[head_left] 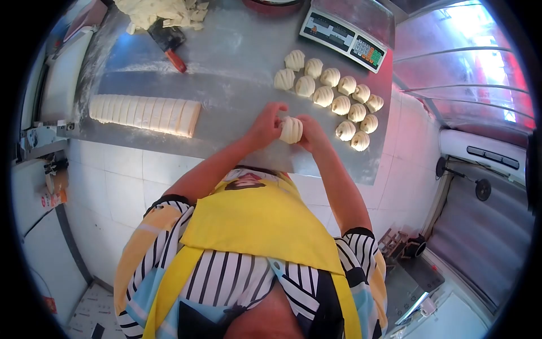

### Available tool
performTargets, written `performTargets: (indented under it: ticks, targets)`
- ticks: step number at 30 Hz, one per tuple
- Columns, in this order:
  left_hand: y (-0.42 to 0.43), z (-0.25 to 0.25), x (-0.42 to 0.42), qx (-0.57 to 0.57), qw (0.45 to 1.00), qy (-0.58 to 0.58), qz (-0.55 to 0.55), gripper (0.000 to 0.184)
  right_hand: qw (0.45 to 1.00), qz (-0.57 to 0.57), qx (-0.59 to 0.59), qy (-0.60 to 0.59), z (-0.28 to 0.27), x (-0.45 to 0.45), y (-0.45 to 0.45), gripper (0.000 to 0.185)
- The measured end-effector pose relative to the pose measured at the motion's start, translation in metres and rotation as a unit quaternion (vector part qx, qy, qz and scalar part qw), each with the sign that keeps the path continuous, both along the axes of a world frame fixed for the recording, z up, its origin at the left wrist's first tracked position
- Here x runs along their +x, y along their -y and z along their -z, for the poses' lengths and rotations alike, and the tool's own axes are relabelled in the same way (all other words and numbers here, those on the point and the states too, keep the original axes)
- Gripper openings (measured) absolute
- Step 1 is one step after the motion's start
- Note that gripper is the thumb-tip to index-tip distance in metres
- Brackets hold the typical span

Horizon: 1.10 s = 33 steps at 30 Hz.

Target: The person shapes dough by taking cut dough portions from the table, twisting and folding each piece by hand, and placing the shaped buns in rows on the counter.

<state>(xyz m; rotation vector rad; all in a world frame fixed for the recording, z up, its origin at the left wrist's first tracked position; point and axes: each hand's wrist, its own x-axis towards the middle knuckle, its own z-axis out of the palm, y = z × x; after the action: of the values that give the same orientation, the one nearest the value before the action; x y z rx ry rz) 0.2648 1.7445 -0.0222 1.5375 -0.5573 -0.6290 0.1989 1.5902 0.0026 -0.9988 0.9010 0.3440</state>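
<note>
Pinching ridged dough roll (291, 130) betw. fingers of L hand (264, 126) & R hand (313, 134), mid-frame over tabletop (226, 73), prob. handling light, soft & easily dented, so ideally cupping sides gently w/o squashing ridges.

At twelve o'clock, shines like smooth metal on the tabletop (248, 56); at one, looks like plastic on the scale (345, 42), matt and ridged on the dough piece (291, 130); at two, gleams glossily on the sheeting (468, 66); at six, looks like matt cloth on the apron (257, 220).
</note>
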Motion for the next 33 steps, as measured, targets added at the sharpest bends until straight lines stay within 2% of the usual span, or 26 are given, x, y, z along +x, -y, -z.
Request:
performTargets:
  ticks: [1, 5, 7, 8, 10, 11, 13, 14, 16, 19, 22, 23, 26, 28, 31, 33]
  targets:
    - [0.002, -0.010, 0.001, -0.025, 1.000, -0.014, -0.008, 0.023, 1.000, -0.025, -0.009, -0.014, -0.004, -0.001, 0.001, 0.027]
    - [0.003, -0.008, 0.011, 0.045, 0.992, -0.076, 0.087, 0.027, 0.998, -0.045, -0.034, -0.032, 0.008, -0.012, 0.001, 0.036]
    - [0.003, -0.002, 0.017, 0.103, 0.985, -0.085, 0.106, 0.025, 0.999, 0.005, 0.028, 0.020, 0.020, -0.018, 0.002, 0.035]
    - [0.004, 0.007, 0.019, 0.118, 0.987, -0.045, 0.102, 0.023, 0.997, 0.029, 0.059, 0.046, 0.025, -0.019, 0.002, 0.035]
    - [0.005, 0.032, 0.019, 0.150, 0.983, 0.033, 0.097, 0.020, 0.998, 0.009, 0.027, 0.053, 0.039, -0.021, -0.001, 0.029]
    - [0.006, 0.034, 0.020, 0.166, 0.980, 0.000, 0.110, 0.020, 0.998, -0.001, 0.011, 0.058, 0.039, -0.020, -0.003, 0.026]
    - [0.005, 0.038, 0.018, 0.199, 0.968, -0.070, 0.136, 0.019, 0.988, -0.109, -0.091, 0.061, 0.034, -0.023, 0.002, 0.019]
    - [0.005, 0.039, 0.019, 0.212, 0.966, -0.051, 0.137, 0.019, 0.974, -0.163, -0.141, 0.064, 0.031, -0.023, 0.004, 0.017]
    - [0.006, 0.040, 0.020, 0.237, 0.961, -0.012, 0.139, 0.021, 0.971, -0.182, -0.153, 0.041, 0.031, -0.022, 0.004, 0.016]
    - [0.010, 0.075, 0.013, 0.205, 0.972, 0.075, 0.092, 0.023, 0.963, -0.162, -0.212, 0.032, 0.053, -0.026, 0.001, 0.018]
    - [0.008, 0.041, 0.024, 0.195, 0.948, -0.207, 0.147, 0.025, 0.946, -0.137, -0.289, 0.043, 0.060, -0.022, -0.003, 0.018]
    - [0.008, 0.039, 0.022, 0.208, 0.948, -0.189, 0.147, 0.025, 0.939, -0.132, -0.313, 0.045, 0.056, -0.024, -0.005, 0.017]
    - [0.011, 0.031, 0.023, 0.236, 0.954, -0.128, 0.136, 0.026, 0.991, -0.070, -0.111, 0.008, 0.042, -0.021, 0.005, 0.014]
    - [0.011, 0.025, 0.017, 0.242, 0.958, -0.089, 0.128, 0.027, 0.967, -0.128, -0.220, -0.016, 0.045, -0.015, 0.001, 0.014]
    - [0.007, 0.034, 0.027, 0.216, 0.948, -0.179, 0.147, 0.028, 0.904, -0.196, -0.379, 0.006, 0.071, -0.012, 0.006, 0.014]
    - [0.010, 0.027, 0.026, 0.228, 0.949, -0.176, 0.131, 0.028, 0.874, -0.212, -0.437, 0.020, 0.074, -0.014, 0.004, 0.015]
